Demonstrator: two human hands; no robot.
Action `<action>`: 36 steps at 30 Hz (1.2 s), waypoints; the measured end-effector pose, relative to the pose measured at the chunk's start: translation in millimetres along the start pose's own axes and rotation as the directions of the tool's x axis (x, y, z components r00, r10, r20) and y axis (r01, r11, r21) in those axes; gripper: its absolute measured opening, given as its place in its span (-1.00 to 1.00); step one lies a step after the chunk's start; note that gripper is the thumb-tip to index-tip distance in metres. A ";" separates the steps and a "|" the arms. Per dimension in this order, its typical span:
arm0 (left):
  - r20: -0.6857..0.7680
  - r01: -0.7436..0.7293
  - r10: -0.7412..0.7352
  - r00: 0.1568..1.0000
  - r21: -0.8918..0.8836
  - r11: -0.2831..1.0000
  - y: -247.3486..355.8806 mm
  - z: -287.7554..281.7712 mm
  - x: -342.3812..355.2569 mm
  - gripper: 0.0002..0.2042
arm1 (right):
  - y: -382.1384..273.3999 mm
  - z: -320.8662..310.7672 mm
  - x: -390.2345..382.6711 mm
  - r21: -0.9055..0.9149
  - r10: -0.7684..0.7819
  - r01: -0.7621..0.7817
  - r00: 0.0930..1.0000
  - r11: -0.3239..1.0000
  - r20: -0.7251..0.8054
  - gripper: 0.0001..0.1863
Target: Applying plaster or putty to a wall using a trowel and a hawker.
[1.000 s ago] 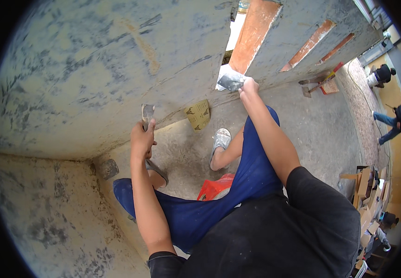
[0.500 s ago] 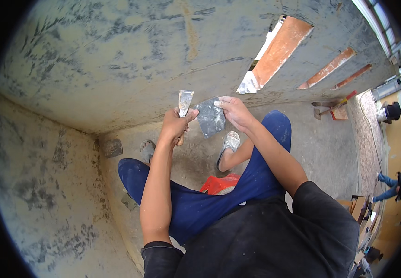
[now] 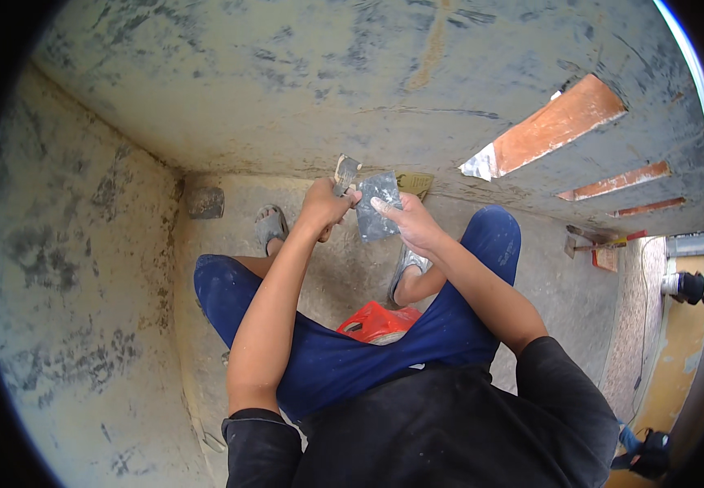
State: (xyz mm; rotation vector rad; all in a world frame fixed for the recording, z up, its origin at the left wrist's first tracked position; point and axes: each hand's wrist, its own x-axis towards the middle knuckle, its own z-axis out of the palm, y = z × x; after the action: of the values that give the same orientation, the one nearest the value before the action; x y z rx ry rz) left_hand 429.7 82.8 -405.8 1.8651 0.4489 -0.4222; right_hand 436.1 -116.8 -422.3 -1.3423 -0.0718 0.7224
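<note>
My left hand (image 3: 327, 207) is closed round the handle of a putty knife (image 3: 348, 171), whose blade is smeared with pale residue and points up toward the wall. In my right hand (image 3: 415, 221) is a dark grey flat sheet (image 3: 376, 220) dusted with white, gripped at its right edge between thumb and fingers. The left fingertips meet or nearly meet the sheet's left edge. Behind the right hand juts a yellowish printed piece (image 3: 415, 184); I cannot tell whether it belongs to the sheet.
A grey-green patchy wall (image 3: 287, 106) rises ahead, with slanted openings showing orange-brown boards (image 3: 564, 126). Another wall (image 3: 83, 285) stands at the left. A red plastic bag (image 3: 376, 320) lies between my legs, a dark flat block (image 3: 205, 202) in the corner, tools (image 3: 600, 248) at the right.
The putty knife now tilts to the right, and its blade is nearer the sheet. The yellowish piece has come into sight behind my right hand. The whole view has shifted slightly.
</note>
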 end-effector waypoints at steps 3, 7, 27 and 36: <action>-0.065 0.020 -0.017 0.998 0.036 0.999 -4.6 -25.4 0.3 -0.66 | -11.1 5.2 9.9 -0.528 -0.202 0.204 0.977 0.824 0.062 -0.69; -0.283 -0.072 0.034 0.959 -0.125 0.990 -20.4 -60.6 13.4 -0.64 | -39.9 -4.3 42.4 -0.654 -0.390 0.409 0.561 -0.637 0.730 -0.59; -0.537 -0.301 -0.122 0.835 -0.631 0.715 24.4 -133.4 -23.3 -0.75 | -28.2 -40.3 189.9 -0.169 0.140 0.478 0.545 -0.862 0.827 -0.59; -0.593 -0.350 -0.056 0.803 -0.546 0.761 19.3 -135.7 -19.7 -0.75 | -34.2 -29.3 180.0 -0.106 0.164 0.402 0.581 -0.910 0.797 -0.49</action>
State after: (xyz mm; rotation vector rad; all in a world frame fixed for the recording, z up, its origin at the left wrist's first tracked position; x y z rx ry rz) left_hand 431.9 203.0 -337.1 1.2957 0.7335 0.4201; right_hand 605.0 -51.3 -462.3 -2.5626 -2.6263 -0.7651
